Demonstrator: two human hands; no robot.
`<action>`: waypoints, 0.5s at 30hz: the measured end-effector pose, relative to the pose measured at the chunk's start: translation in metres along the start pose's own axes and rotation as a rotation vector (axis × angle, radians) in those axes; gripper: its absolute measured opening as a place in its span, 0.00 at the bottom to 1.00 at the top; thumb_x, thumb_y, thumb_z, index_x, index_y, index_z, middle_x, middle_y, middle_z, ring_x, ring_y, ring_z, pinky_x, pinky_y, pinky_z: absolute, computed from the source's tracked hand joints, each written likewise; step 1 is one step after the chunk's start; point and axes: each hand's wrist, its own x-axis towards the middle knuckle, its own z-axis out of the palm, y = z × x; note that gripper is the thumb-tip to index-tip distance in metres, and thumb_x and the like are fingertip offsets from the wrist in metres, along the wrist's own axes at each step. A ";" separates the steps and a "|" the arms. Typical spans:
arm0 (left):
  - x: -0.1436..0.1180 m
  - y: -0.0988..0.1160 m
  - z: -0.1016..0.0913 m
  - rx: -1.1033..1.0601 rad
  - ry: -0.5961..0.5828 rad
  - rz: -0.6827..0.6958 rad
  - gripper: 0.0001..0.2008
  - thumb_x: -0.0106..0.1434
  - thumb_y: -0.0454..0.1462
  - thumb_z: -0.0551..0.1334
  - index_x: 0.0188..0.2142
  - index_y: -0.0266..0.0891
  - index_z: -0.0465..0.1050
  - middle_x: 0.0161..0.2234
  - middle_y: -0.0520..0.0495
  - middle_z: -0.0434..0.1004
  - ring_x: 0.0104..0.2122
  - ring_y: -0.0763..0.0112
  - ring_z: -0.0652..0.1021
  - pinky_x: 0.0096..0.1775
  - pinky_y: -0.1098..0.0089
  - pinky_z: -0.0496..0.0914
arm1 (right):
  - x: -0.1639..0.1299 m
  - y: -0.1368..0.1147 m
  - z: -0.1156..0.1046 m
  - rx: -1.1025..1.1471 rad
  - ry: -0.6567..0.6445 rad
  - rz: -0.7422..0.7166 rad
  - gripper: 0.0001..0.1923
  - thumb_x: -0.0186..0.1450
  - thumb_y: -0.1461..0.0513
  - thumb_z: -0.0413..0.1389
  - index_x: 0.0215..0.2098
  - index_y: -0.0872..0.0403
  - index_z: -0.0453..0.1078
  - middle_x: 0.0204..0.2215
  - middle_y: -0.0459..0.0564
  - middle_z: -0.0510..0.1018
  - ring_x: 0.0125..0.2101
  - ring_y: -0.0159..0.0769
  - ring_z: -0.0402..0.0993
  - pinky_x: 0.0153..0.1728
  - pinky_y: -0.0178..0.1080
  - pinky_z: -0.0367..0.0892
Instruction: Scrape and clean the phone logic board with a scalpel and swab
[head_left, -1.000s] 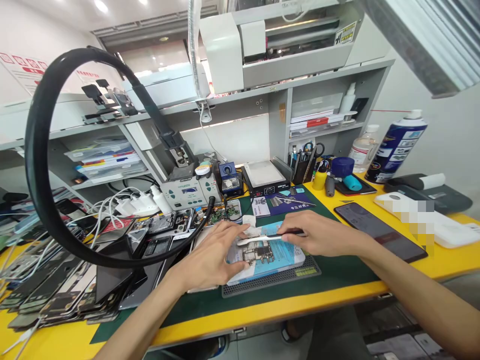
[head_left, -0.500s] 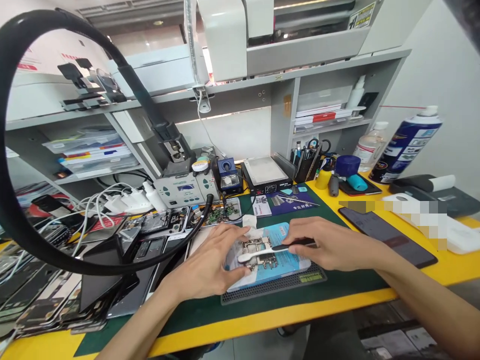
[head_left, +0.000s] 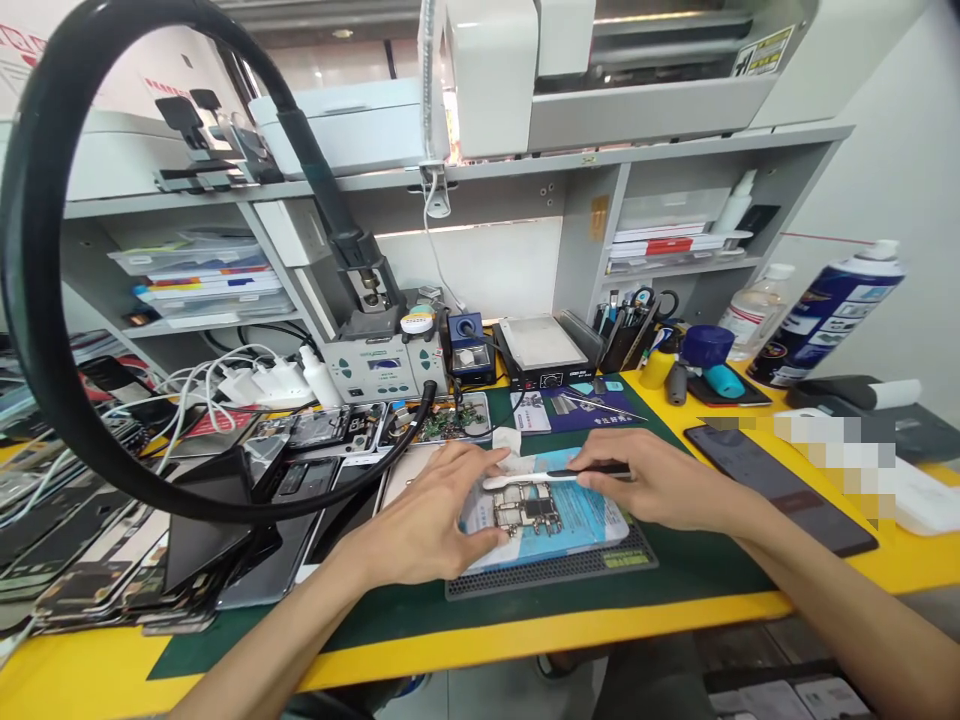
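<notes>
A small circuit board (head_left: 525,512) lies on a light blue sheet (head_left: 577,520), which rests on a dark ribbed mat (head_left: 570,572). My left hand (head_left: 424,520) presses flat on the left edge of the sheet, fingers by a white tissue (head_left: 510,445). My right hand (head_left: 652,480) grips the black handle of a white-tipped brush (head_left: 525,480), held level just above the far edge of the board.
A black phone (head_left: 772,485) lies right of my right hand. Behind the mat stand a soldering station (head_left: 379,365), a small hot plate (head_left: 540,350), a tool holder (head_left: 626,335) and a spray can (head_left: 825,315). Stacked phone parts (head_left: 135,560) and a black ring lamp (head_left: 45,330) fill the left.
The brush head has moved from over the board's middle back to its far edge. My left hand stays pressed on the sheet. The view has shifted slightly.
</notes>
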 end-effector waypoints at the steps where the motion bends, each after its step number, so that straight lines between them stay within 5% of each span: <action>1: 0.000 0.000 0.000 -0.002 0.000 -0.002 0.38 0.66 0.44 0.69 0.71 0.44 0.57 0.66 0.41 0.69 0.68 0.48 0.65 0.68 0.47 0.62 | 0.000 0.002 0.001 -0.011 0.006 -0.003 0.15 0.76 0.56 0.52 0.44 0.55 0.79 0.37 0.55 0.80 0.34 0.42 0.74 0.35 0.42 0.64; 15: -0.004 -0.002 0.011 -0.028 0.073 -0.031 0.38 0.64 0.46 0.70 0.69 0.42 0.60 0.64 0.38 0.69 0.65 0.47 0.68 0.65 0.46 0.66 | -0.001 0.015 0.005 -0.060 0.015 -0.039 0.19 0.79 0.53 0.50 0.51 0.54 0.78 0.40 0.55 0.77 0.37 0.43 0.74 0.40 0.43 0.65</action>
